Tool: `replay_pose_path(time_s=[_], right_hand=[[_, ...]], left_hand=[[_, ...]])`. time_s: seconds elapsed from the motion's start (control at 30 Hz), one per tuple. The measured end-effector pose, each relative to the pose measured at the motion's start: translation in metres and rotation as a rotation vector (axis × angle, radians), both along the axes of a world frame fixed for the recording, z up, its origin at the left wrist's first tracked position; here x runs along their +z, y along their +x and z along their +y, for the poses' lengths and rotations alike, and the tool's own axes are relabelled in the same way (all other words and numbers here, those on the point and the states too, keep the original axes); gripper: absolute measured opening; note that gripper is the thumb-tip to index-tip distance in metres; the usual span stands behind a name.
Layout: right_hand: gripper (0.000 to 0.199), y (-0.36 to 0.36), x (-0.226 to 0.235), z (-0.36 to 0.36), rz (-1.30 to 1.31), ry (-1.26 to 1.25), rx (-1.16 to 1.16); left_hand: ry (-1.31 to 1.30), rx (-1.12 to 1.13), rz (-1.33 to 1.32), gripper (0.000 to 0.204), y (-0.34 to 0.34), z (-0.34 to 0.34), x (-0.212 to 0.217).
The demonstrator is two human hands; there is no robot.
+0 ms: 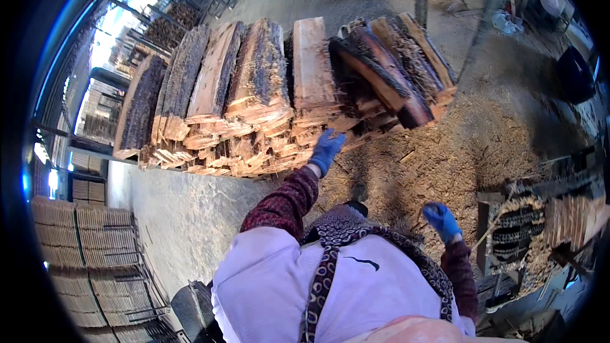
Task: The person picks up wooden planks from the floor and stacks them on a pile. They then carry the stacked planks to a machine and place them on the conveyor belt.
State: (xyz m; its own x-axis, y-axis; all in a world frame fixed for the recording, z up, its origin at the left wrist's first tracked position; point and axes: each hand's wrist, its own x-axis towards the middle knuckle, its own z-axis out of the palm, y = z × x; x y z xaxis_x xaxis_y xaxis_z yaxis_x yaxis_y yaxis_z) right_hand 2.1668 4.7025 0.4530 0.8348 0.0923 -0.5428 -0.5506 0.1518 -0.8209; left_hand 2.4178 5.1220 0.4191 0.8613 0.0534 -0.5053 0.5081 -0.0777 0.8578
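My left hand (327, 151), in a blue glove, reaches forward to the near ends of a stack of rough-sawn wood slabs (314, 67). Its fingers are apart and hold nothing; whether the fingertips touch the wood I cannot tell. The slab nearest ahead of it is pale and flat-faced, while others beside it show dark bark (259, 67). To the right, a few bark-edged slabs (381, 73) lie slanted across the pile. My right hand (443, 221), also blue-gloved, hangs over the sawdust at my right side, its fingers loosely curled with nothing visible in them.
Sawdust and wood chips (438, 159) cover the floor ahead and to the right. A machine or rack with cut boards (575, 219) stands close on my right. Bundled stacks of thin boards (86, 235) rise at the left. A dark bucket (575, 75) sits far right.
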Motion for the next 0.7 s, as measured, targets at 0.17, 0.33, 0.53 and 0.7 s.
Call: replay_pose_path(time_s=[0.17,0.33,0.53,0.7], right_hand=[[0.038,0.256,0.006,0.159,-0.065,0.128,0.109],[0.04,0.468,-0.029,0.337,0.076,0.657,0.008],[0.04,0.499,-0.009,0.373,-0.025,0.351,0.151],[0.045,0.421,0.039,0.284,0.148,0.42,0.107]], left_hand=[[-0.361,0.343,-0.059,0.065,0.09,0.087,0.004],[-0.41,0.357,0.115,0.061,0.163,0.148,-0.05],[-0.791,0.296,-0.103,0.067,0.142,0.153,-0.102],[-1.519,0.099,0.201,0.055,0.125,0.11,-0.017]])
